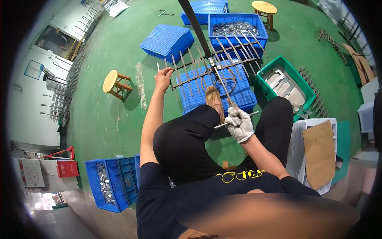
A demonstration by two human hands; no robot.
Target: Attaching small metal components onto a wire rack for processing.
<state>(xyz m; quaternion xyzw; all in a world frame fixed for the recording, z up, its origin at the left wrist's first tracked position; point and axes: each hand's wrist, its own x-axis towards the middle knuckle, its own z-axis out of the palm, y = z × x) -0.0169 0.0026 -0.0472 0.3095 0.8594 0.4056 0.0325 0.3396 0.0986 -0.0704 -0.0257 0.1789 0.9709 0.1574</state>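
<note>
A dark metal rack (186,83) with rows of thin prongs extends to both sides of an upright dark pole (193,24). My bare left hand (162,79) is closed on the rack's left end. My right hand (239,125), in a whitish glove, grips the crossbar of a T-handle wrench (224,82). The wrench's long shaft slants away from me, its thick silvery head at the rack's middle, near the pole. Whether the head sits on a fastener is too small to tell. My bare foot (213,97) rests on the blue crates (244,93) below the rack.
Beyond the rack stand a blue crate of small metal parts (260,24) and a closed blue crate (165,38). A wooden stool (111,81) is left. A green bin (306,85) holds pale pieces at right. Another blue crate (90,179) of metal parts is lower left.
</note>
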